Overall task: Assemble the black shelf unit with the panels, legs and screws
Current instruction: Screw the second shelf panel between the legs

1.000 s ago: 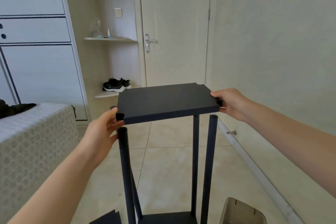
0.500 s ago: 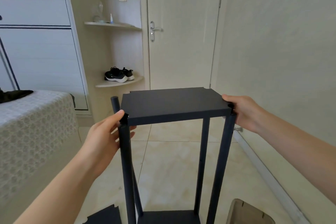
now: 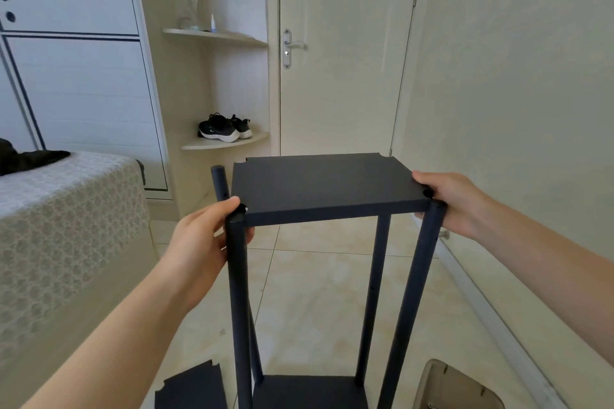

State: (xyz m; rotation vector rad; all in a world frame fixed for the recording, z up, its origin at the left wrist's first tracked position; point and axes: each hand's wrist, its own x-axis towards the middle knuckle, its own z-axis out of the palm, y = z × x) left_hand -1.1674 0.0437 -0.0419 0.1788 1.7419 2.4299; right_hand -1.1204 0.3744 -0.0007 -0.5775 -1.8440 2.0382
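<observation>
A black shelf panel (image 3: pixel 325 183) lies flat on top of the upright black legs. My left hand (image 3: pixel 202 242) grips its near left corner together with the top of the front left leg (image 3: pixel 238 292). My right hand (image 3: pixel 455 202) holds the near right corner above the front right leg (image 3: pixel 415 292). The back left leg (image 3: pixel 219 183) sticks up beside the panel, outside its corner. A back right leg (image 3: pixel 373 292) runs down under the panel. A lower black panel (image 3: pixel 309 392) joins the legs near the floor.
A loose black panel (image 3: pixel 192 388) lies on the tiled floor at lower left. A beige board (image 3: pixel 455 388) lies at lower right. A bed (image 3: pixel 59 226) stands on the left, a wall on the right, a closed door (image 3: pixel 342 43) ahead.
The panel has come down from above the legs onto their tops. Both hands moved down with it and keep their hold on its near corners.
</observation>
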